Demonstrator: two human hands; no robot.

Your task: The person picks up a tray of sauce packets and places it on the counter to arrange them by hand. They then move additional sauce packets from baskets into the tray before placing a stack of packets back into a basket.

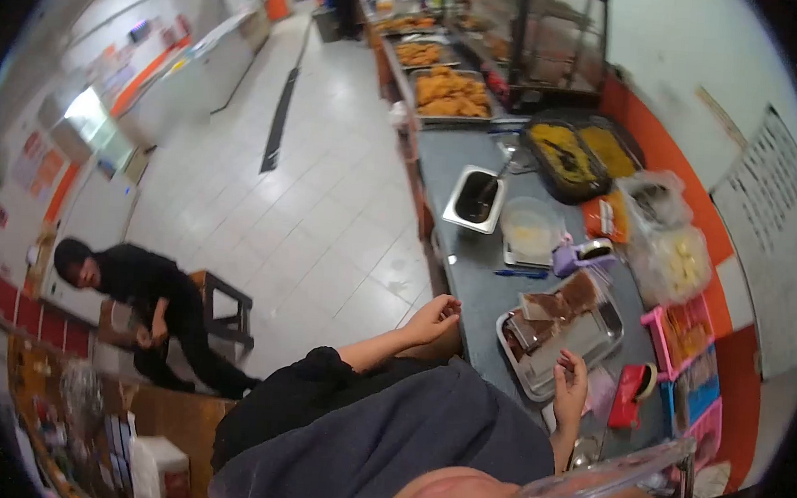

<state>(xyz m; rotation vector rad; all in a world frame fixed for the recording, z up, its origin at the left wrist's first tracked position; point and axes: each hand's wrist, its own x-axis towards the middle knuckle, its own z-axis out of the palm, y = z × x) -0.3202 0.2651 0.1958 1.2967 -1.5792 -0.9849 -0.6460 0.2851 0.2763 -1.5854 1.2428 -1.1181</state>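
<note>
Apparently, tray (pixel 537 373) keeps brown packets (pixel 554 310) together, within reach; left hand (pixel 433 319) half-curled, seemingly empty, near counter (pixel 476 295) edge; right hand (pixel 571 387) loosely open, empty, beside tray.

No legible text — only blurred handwriting (pixel 776 167) (too small) on the whiteboard (pixel 766 294).

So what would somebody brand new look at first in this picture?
Probably the golden, fried-looking food, piled up farther along the grey counter. Nearer, brown packets lie on a metal tray beside the open right hand. Off to the left, a person in black is next to a stool.
</note>
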